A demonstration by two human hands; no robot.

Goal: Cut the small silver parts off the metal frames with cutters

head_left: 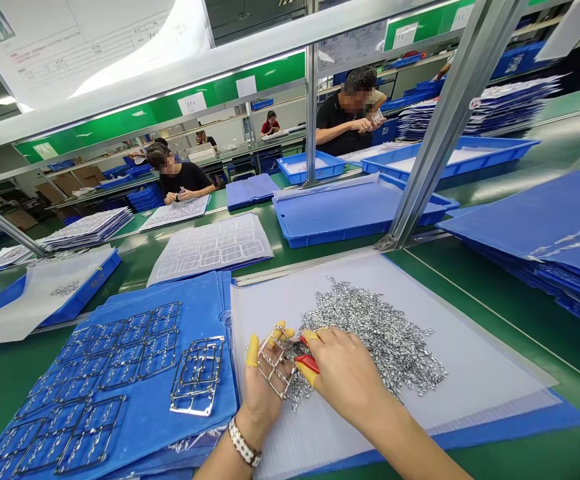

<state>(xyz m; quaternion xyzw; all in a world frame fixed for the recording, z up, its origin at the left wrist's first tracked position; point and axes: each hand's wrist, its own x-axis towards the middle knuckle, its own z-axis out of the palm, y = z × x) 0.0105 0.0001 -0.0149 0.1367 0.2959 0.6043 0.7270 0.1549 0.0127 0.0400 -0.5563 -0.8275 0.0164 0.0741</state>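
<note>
My left hand (261,393), with yellow finger covers, holds a small silver metal frame (274,363) with crossbars and small links inside it. In my right hand (345,373) is a pair of red-handled pliers (308,364), their dark tip close to the frame's right side. Whether the tip touches the frame is hidden by my fingers. Just behind and right of both hands, a large heap of small silver metal links (370,333) lies on a translucent sheet (470,400). A short stack of similar frames (197,375) rests on blue sheets left of my left hand.
Rows of dark metal frames (115,353) lie on the blue sheets (205,293). Beyond stand blue trays (340,217) and a metal post (435,127). Stacked blue sheets (535,227) are at right. Co-workers (187,180) sit across the green bench (140,263).
</note>
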